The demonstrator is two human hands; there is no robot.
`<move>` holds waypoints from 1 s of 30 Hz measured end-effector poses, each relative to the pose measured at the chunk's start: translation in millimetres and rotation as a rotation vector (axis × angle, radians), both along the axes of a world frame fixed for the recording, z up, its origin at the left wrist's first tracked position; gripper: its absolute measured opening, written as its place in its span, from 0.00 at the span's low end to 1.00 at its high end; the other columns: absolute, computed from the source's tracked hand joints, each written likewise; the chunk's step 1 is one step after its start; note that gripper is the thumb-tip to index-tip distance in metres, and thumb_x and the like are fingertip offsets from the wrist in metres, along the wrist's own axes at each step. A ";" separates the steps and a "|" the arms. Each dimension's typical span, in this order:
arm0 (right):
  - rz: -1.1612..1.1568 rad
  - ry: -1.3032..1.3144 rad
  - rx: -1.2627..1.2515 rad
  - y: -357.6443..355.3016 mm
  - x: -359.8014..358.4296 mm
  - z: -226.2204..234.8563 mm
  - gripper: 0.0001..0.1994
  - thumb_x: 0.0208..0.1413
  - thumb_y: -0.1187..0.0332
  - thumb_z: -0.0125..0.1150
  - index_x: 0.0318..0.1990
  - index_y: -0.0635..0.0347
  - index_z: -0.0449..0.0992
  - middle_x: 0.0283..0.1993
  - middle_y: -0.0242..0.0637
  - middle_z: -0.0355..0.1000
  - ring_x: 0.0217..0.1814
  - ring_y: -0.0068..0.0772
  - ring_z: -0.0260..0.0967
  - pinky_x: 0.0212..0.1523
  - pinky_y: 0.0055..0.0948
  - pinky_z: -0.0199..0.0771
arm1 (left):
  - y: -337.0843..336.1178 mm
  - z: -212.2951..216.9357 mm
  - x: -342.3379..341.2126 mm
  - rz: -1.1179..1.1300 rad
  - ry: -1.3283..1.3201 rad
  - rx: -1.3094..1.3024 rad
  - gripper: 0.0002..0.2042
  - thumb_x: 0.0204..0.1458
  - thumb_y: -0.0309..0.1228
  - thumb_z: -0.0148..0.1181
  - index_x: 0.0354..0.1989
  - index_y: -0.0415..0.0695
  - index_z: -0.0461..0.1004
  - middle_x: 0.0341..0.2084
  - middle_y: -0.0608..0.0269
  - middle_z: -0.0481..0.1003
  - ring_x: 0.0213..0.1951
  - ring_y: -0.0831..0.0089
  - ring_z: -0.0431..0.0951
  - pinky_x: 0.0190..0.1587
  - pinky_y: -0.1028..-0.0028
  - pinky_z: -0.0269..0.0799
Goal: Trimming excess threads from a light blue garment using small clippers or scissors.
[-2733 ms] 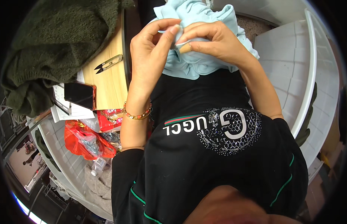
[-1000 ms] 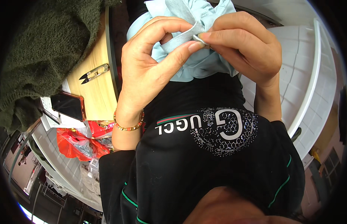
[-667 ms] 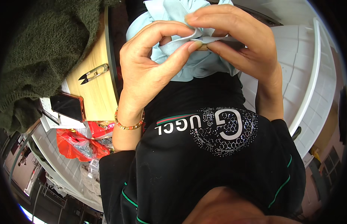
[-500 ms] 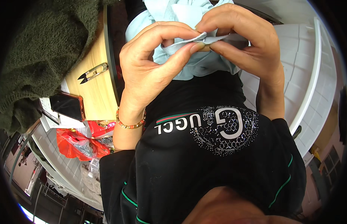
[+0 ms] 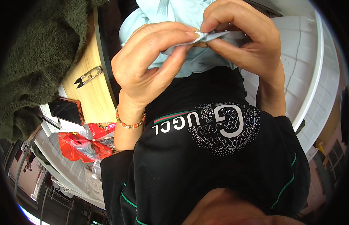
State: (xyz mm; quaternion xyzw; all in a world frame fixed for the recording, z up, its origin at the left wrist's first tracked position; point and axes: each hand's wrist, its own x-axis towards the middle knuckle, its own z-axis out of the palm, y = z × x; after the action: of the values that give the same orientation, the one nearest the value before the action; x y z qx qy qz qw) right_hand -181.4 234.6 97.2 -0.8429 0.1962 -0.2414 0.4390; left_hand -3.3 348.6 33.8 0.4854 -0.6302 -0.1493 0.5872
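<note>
A pale blue knitted garment [image 5: 208, 63] lies bunched over my lap, and a folded edge of it is lifted up between my hands. My left hand [image 5: 148, 60], with a red and gold bracelet at the wrist, pinches that edge between thumb and fingers. From the other side my right hand [image 5: 243, 35] grips the same edge, thumb below and index finger above. The fingertips of both hands nearly meet at the fold. A small tan strip shows just under the fold; I cannot tell what it is.
To the left, thread snips [image 5: 88, 77] lie on a wooden tabletop [image 5: 93, 101] beside a phone [image 5: 66, 110]. A dark green fuzzy knit [image 5: 39, 56] covers the far left. Red plastic bags [image 5: 82, 146] and a clear bottle [image 5: 96, 168] sit lower left. A white tiled-looking panel [image 5: 298, 60] stands at right.
My left hand has turned slightly, and its fingers now cover more of the fold. Both hands remain on the garment edge. The whole view has shifted a little.
</note>
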 end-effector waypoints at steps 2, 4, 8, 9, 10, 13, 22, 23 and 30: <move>-0.019 -0.036 -0.001 -0.2 -0.2 1.2 0.10 0.41 0.82 0.70 0.33 0.64 0.78 0.31 0.39 0.75 0.30 0.32 0.74 0.30 0.25 0.71 | -4.9 -2.4 -0.6 0.045 -0.090 -0.122 0.13 0.40 0.12 0.67 0.36 0.38 0.82 0.33 0.57 0.83 0.34 0.70 0.82 0.34 0.77 0.76; -0.048 -0.070 -0.010 -0.4 -3.5 5.1 0.10 0.41 0.82 0.70 0.32 0.64 0.78 0.31 0.39 0.75 0.31 0.33 0.74 0.30 0.25 0.71 | -9.5 0.4 -7.3 0.077 -0.107 -0.128 0.13 0.40 0.13 0.67 0.36 0.39 0.82 0.32 0.57 0.82 0.33 0.70 0.82 0.34 0.76 0.76; -0.096 -0.089 -0.038 0.9 -4.4 1.4 0.09 0.40 0.82 0.70 0.31 0.64 0.79 0.31 0.40 0.75 0.31 0.34 0.74 0.29 0.26 0.71 | -10.3 1.3 -15.1 0.198 -0.227 -0.117 0.14 0.39 0.14 0.69 0.36 0.41 0.80 0.30 0.62 0.81 0.31 0.72 0.80 0.34 0.75 0.77; -0.105 -0.104 -0.036 1.4 -3.7 -1.7 0.09 0.40 0.82 0.71 0.31 0.65 0.80 0.31 0.40 0.75 0.31 0.34 0.74 0.29 0.26 0.71 | -10.3 0.1 -17.7 0.203 -0.230 -0.118 0.14 0.39 0.14 0.69 0.36 0.41 0.80 0.30 0.62 0.81 0.31 0.72 0.80 0.34 0.75 0.77; -0.100 -0.107 -0.036 2.4 -3.0 -5.4 0.09 0.40 0.82 0.71 0.31 0.65 0.80 0.31 0.40 0.75 0.31 0.34 0.74 0.29 0.26 0.71 | -10.7 -1.1 -21.3 0.220 -0.178 -0.096 0.13 0.41 0.15 0.68 0.37 0.41 0.80 0.30 0.63 0.80 0.29 0.73 0.78 0.32 0.75 0.75; -0.169 -0.146 -0.074 -1.0 -6.4 -6.1 0.12 0.41 0.82 0.69 0.37 0.66 0.83 0.33 0.40 0.76 0.34 0.31 0.74 0.33 0.26 0.71 | -16.4 -4.2 -25.9 0.229 0.193 0.136 0.12 0.45 0.17 0.67 0.39 0.40 0.79 0.30 0.64 0.77 0.24 0.75 0.71 0.26 0.77 0.67; 0.060 0.236 0.374 -58.0 -79.4 -42.1 0.06 0.54 0.77 0.63 0.39 0.67 0.80 0.43 0.35 0.74 0.38 0.20 0.68 0.33 0.16 0.65 | -11.9 17.7 16.3 0.007 -0.112 0.329 0.06 0.49 0.23 0.63 0.36 0.40 0.81 0.25 0.61 0.77 0.29 0.65 0.76 0.37 0.69 0.68; 0.059 0.232 0.371 -58.4 -84.2 -44.1 0.06 0.54 0.77 0.63 0.39 0.67 0.80 0.43 0.35 0.74 0.38 0.20 0.68 0.33 0.16 0.65 | -9.2 33.7 16.7 -0.032 -0.106 0.434 0.06 0.51 0.20 0.61 0.37 0.37 0.81 0.26 0.62 0.77 0.30 0.70 0.75 0.37 0.72 0.68; 0.066 -0.008 0.448 -23.6 -73.3 7.1 0.12 0.50 0.64 0.62 0.30 0.66 0.75 0.35 0.37 0.72 0.35 0.28 0.67 0.33 0.23 0.63 | 30.5 140.9 59.8 -0.353 -0.259 0.298 0.12 0.32 0.34 0.65 0.18 0.37 0.72 0.13 0.61 0.66 0.18 0.70 0.58 0.24 0.68 0.49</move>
State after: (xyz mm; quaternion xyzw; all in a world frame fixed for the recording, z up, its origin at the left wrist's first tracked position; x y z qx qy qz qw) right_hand -254.7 211.0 104.3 -0.7294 0.2155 -0.1804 0.6237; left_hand 56.5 379.1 174.7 0.4641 -0.7463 -0.2772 0.3884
